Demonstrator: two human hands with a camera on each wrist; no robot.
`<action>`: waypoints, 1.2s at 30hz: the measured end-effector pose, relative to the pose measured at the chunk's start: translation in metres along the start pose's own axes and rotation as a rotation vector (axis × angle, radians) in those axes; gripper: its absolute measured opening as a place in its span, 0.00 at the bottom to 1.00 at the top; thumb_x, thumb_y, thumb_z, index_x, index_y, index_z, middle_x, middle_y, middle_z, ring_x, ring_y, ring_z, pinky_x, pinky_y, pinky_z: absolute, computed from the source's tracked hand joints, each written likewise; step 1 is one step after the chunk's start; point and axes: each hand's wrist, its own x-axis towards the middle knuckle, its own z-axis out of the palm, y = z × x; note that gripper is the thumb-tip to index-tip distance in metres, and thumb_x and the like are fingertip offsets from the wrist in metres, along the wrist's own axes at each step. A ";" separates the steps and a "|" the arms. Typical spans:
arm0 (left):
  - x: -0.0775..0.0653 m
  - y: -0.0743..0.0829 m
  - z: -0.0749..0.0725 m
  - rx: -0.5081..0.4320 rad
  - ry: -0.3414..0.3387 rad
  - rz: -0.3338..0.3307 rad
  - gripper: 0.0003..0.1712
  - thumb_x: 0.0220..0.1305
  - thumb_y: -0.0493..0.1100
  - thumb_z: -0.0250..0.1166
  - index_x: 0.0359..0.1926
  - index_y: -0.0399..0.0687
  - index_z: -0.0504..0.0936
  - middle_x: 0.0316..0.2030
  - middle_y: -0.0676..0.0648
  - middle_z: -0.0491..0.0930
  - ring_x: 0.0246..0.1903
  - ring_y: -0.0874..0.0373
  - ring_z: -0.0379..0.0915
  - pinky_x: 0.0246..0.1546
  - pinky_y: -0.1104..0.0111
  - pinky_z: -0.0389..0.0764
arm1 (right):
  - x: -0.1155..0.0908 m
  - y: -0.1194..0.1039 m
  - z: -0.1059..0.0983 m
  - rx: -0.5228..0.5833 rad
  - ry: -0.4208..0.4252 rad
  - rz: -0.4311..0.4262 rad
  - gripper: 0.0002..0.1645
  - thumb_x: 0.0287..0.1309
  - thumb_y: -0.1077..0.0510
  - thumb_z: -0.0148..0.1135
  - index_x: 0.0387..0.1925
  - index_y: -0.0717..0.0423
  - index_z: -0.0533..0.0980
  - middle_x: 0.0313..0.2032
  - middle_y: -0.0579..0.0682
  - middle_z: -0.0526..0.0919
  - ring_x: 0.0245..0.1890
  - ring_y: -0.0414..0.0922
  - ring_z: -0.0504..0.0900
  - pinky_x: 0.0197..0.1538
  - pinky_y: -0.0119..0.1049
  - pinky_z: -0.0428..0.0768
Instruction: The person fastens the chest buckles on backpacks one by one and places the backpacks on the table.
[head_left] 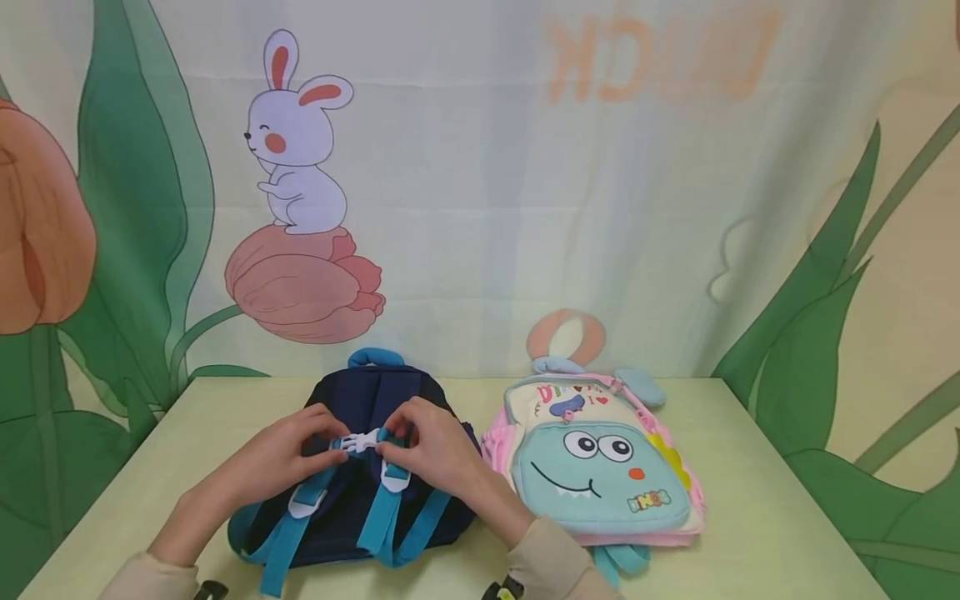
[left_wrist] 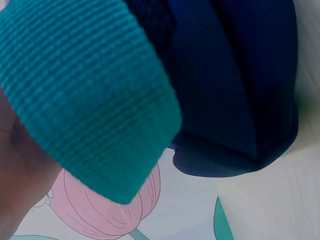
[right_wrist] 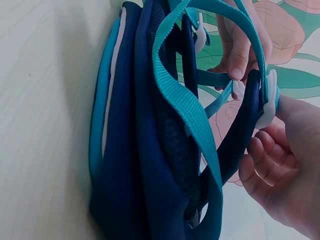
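A navy backpack [head_left: 367, 392] lies on the table with its shoulder straps facing up. Over it is a white plastic side-release buckle [head_left: 360, 442] on a teal chest strap, its two halves meeting in the head view. My left hand [head_left: 288, 454] pinches the buckle's left end between thumb and forefinger. At its right end, my right hand [head_left: 431, 442] pinches the other half by the strap. The right wrist view shows my right hand [right_wrist: 285, 175] beside a white strap adjuster [right_wrist: 269, 102]. A teal strap [left_wrist: 95, 100] covers much of the left wrist view.
To the right lies a pink, cream and light-blue cartoon backpack [head_left: 607, 483], close beside the navy one. Loose teal webbing [head_left: 277, 554] hangs toward the table's front. Behind the pale table [head_left: 757, 500] hangs a printed curtain [head_left: 480, 183] with a rabbit and tulips.
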 end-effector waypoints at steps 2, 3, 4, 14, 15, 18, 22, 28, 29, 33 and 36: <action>0.001 -0.001 0.002 -0.008 0.002 0.004 0.14 0.64 0.56 0.67 0.46 0.58 0.83 0.38 0.60 0.75 0.38 0.64 0.72 0.38 0.70 0.78 | -0.001 0.001 0.002 -0.005 -0.001 -0.007 0.12 0.59 0.49 0.70 0.41 0.48 0.80 0.35 0.42 0.78 0.28 0.31 0.71 0.32 0.22 0.74; 0.001 -0.002 0.003 -0.012 0.003 0.003 0.14 0.64 0.56 0.67 0.46 0.58 0.83 0.38 0.60 0.75 0.38 0.65 0.72 0.38 0.70 0.78 | -0.001 0.001 0.003 -0.006 -0.003 -0.011 0.12 0.59 0.49 0.70 0.41 0.48 0.80 0.35 0.42 0.78 0.28 0.31 0.71 0.32 0.22 0.74; 0.002 -0.002 0.004 -0.017 0.001 0.002 0.14 0.64 0.57 0.67 0.47 0.59 0.83 0.38 0.60 0.75 0.38 0.66 0.72 0.38 0.70 0.78 | -0.001 0.002 0.003 -0.007 -0.005 -0.014 0.12 0.59 0.49 0.70 0.41 0.48 0.80 0.35 0.42 0.78 0.28 0.31 0.71 0.32 0.21 0.74; 0.003 -0.002 0.006 -0.047 -0.011 -0.005 0.15 0.63 0.56 0.68 0.47 0.58 0.84 0.39 0.59 0.76 0.37 0.65 0.72 0.38 0.72 0.78 | -0.004 0.004 0.003 0.023 -0.014 -0.007 0.12 0.58 0.50 0.71 0.40 0.49 0.80 0.35 0.42 0.78 0.28 0.33 0.73 0.33 0.22 0.75; 0.002 -0.003 0.006 -0.046 -0.007 -0.004 0.15 0.63 0.56 0.68 0.47 0.57 0.84 0.38 0.59 0.76 0.37 0.65 0.72 0.38 0.72 0.78 | -0.004 0.005 0.002 0.027 -0.007 -0.006 0.12 0.58 0.50 0.71 0.40 0.49 0.80 0.35 0.42 0.78 0.28 0.33 0.73 0.33 0.22 0.75; 0.001 -0.005 0.005 -0.046 -0.002 -0.006 0.16 0.63 0.57 0.68 0.47 0.58 0.83 0.38 0.60 0.75 0.37 0.66 0.72 0.37 0.73 0.78 | -0.003 0.004 0.001 0.037 0.010 -0.009 0.11 0.58 0.51 0.71 0.40 0.49 0.80 0.35 0.43 0.78 0.28 0.33 0.73 0.33 0.23 0.75; 0.001 -0.006 0.005 -0.055 -0.003 0.003 0.16 0.63 0.58 0.68 0.48 0.58 0.83 0.38 0.60 0.75 0.37 0.65 0.72 0.36 0.73 0.78 | -0.002 0.004 0.001 0.037 0.019 -0.001 0.11 0.58 0.51 0.70 0.40 0.49 0.80 0.35 0.43 0.78 0.28 0.33 0.72 0.33 0.23 0.75; 0.004 -0.002 0.004 -0.066 -0.005 0.018 0.14 0.62 0.55 0.69 0.47 0.59 0.83 0.38 0.60 0.75 0.37 0.64 0.72 0.36 0.73 0.78 | -0.002 0.002 0.002 0.018 0.005 0.011 0.12 0.58 0.50 0.70 0.40 0.49 0.79 0.35 0.42 0.78 0.29 0.33 0.72 0.34 0.22 0.75; 0.004 -0.001 0.004 -0.068 -0.009 0.021 0.14 0.62 0.55 0.69 0.47 0.59 0.83 0.38 0.60 0.75 0.37 0.64 0.72 0.36 0.73 0.78 | -0.003 0.002 0.002 0.014 0.002 0.012 0.12 0.58 0.50 0.70 0.41 0.49 0.79 0.35 0.42 0.77 0.29 0.33 0.72 0.34 0.22 0.75; 0.006 0.002 0.004 -0.068 -0.021 0.029 0.14 0.62 0.53 0.70 0.48 0.58 0.84 0.40 0.59 0.77 0.38 0.63 0.73 0.37 0.73 0.79 | -0.004 0.004 0.003 0.004 -0.002 0.008 0.12 0.59 0.50 0.70 0.41 0.48 0.80 0.35 0.42 0.78 0.29 0.32 0.72 0.33 0.21 0.75; 0.006 0.002 0.003 -0.081 -0.027 0.041 0.15 0.62 0.53 0.69 0.48 0.57 0.84 0.40 0.58 0.78 0.38 0.63 0.73 0.37 0.73 0.80 | -0.004 0.006 0.004 0.006 -0.003 0.004 0.12 0.58 0.49 0.70 0.41 0.49 0.81 0.35 0.42 0.78 0.28 0.31 0.72 0.33 0.21 0.74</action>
